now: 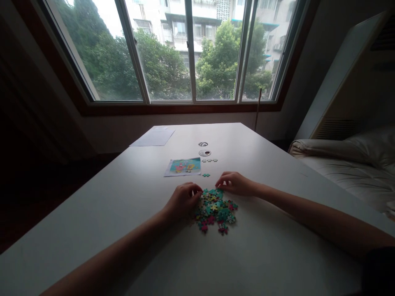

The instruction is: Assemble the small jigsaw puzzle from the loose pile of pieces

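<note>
A heap of loose jigsaw puzzle pieces [216, 209], mostly teal with some pink and yellow, lies on the white table [123, 209]. At its left edge is my left hand [184, 199], fingers curled and thumb drawn in close to them. Whatever sits between those fingertips is too small to make out. My right hand [237, 183] reaches to the far right edge of the heap, fingers bent downward with gaps between them, tips beside the teal pieces. Just beyond the heap lie a few joined teal pieces [206, 175]. A colourful picture sheet [185, 166] with cartoon figures lies to their left.
Behind the joined pieces, a short row of pale pieces [210, 160] and two round flat items [204, 153] lie on the table. White paper [153, 137] rests at the far left corner. A light sofa [342, 164] stands right of the table, and a window [191, 53] is ahead.
</note>
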Available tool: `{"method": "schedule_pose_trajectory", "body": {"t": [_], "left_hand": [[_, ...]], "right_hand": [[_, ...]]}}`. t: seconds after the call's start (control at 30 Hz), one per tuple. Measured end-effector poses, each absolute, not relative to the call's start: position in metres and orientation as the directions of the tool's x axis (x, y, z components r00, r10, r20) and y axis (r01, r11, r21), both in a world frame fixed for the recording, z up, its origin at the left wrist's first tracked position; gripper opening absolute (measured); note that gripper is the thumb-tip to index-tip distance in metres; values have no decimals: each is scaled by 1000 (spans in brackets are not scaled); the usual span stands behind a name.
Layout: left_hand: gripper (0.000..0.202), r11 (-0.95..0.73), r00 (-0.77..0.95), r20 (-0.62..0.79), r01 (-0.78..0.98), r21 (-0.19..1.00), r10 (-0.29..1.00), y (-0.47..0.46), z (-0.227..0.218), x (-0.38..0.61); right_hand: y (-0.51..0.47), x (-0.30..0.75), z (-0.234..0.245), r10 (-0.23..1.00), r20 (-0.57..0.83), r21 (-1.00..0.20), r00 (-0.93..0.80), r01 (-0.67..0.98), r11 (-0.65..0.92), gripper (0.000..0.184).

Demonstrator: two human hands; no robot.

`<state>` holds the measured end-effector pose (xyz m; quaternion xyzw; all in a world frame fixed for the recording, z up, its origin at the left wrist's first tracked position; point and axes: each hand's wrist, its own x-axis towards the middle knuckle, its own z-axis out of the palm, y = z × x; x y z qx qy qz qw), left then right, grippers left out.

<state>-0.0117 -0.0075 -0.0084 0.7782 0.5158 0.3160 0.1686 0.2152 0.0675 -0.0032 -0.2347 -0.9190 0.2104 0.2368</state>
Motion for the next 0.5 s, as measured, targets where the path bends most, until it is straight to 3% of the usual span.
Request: {"method": "schedule_pose_trajectory", "body": {"t": [0.27, 0.5], "left_hand": [[27, -564, 477, 302, 681, 467, 825, -4, -12, -15], [27, -606, 576, 230, 635, 478, 785, -8, -4, -18]], "right_hand": [[40, 228, -6, 498, 324, -542, -804, 273, 794, 19], [36, 225, -10, 552, 353, -509, -755, 340, 791, 26]]}}
